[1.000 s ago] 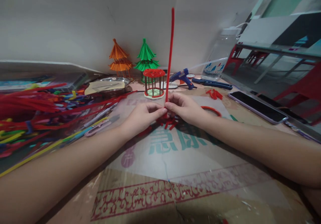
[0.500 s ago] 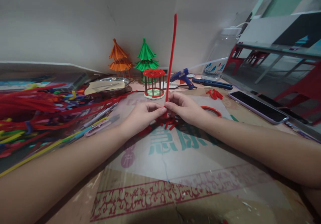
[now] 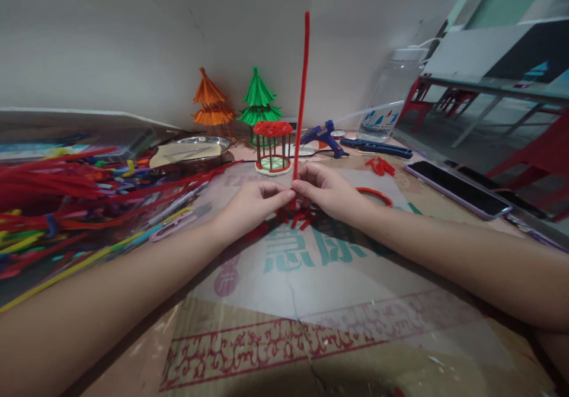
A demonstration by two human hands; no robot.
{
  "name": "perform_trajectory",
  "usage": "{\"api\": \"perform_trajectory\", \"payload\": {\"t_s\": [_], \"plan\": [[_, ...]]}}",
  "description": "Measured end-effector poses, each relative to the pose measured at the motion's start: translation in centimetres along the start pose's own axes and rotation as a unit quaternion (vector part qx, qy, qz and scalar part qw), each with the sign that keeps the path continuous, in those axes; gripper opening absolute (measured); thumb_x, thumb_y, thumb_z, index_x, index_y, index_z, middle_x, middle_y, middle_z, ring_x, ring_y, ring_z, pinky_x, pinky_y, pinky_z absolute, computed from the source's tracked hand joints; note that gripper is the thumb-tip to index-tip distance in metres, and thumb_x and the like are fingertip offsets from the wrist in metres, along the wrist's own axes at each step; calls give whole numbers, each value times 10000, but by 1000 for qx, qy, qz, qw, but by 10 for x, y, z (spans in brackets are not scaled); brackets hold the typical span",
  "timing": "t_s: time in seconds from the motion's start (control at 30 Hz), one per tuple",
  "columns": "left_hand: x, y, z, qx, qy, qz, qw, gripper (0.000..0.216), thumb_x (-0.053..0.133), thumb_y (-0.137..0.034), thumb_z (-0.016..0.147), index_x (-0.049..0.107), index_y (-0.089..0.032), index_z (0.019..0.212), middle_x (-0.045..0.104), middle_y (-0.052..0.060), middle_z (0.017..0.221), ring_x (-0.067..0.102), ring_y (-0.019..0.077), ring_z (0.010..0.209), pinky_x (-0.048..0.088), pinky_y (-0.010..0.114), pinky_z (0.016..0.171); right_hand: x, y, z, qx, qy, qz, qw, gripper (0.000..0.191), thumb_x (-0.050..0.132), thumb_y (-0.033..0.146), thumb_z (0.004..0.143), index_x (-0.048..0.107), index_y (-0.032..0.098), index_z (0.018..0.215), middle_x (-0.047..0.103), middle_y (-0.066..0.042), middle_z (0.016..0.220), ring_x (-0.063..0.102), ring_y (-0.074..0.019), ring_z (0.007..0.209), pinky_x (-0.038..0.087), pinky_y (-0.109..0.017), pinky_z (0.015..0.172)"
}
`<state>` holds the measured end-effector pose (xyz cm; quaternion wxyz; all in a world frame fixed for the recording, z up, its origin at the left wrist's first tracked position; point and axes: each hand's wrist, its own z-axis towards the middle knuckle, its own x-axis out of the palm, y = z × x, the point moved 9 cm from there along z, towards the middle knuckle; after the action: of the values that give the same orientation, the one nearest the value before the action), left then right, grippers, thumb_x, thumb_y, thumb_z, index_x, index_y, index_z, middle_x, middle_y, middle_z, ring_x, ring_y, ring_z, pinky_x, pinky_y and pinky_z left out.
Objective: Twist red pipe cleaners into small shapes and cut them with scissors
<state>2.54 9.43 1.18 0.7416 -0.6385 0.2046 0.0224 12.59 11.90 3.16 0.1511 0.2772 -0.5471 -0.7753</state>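
Observation:
A long red pipe cleaner [image 3: 303, 95] stands nearly upright, its lower end pinched between the fingertips of my two hands. My left hand [image 3: 260, 204] closes thumb against forefinger at its base. Just to the right, my right hand [image 3: 326, 189] grips it with bent fingers. The very bottom of the stem is hidden by my fingers. Short red cut pieces [image 3: 302, 218] lie on the sheet right below my hands. Behind them stands a small round pavilion model [image 3: 272, 148] with a red top, brown posts and a pale base. A red ring [image 3: 376, 195] lies beyond my right wrist.
Orange [image 3: 208, 103] and green [image 3: 256, 101] tiered tower models stand by the wall. A blue glue gun [image 3: 324, 138], blue-handled pliers [image 3: 377, 148], a bottle [image 3: 384, 101] and a phone [image 3: 457, 189] lie right. Many coloured pipe cleaners [image 3: 53, 183] and a metal bowl [image 3: 217, 142] fill the left.
The red pipe cleaner stands slightly higher in my fingers, and its top has shifted a little to the left. Both hands stay almost in place.

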Motion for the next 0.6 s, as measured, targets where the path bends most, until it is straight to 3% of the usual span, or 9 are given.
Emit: {"api": "perform_trajectory", "payload": {"t_s": [0.6], "plan": [[3,-5,-1,0,5,-9,1000,245,634,-364,832,714,-135,866,751,67,867,670,158,762,505,270,713,-1,-4,1,-10,2,4,1000,132,575,284,853,482,207,800,555,37,666,569,-130,574,435,-269,532]]}}
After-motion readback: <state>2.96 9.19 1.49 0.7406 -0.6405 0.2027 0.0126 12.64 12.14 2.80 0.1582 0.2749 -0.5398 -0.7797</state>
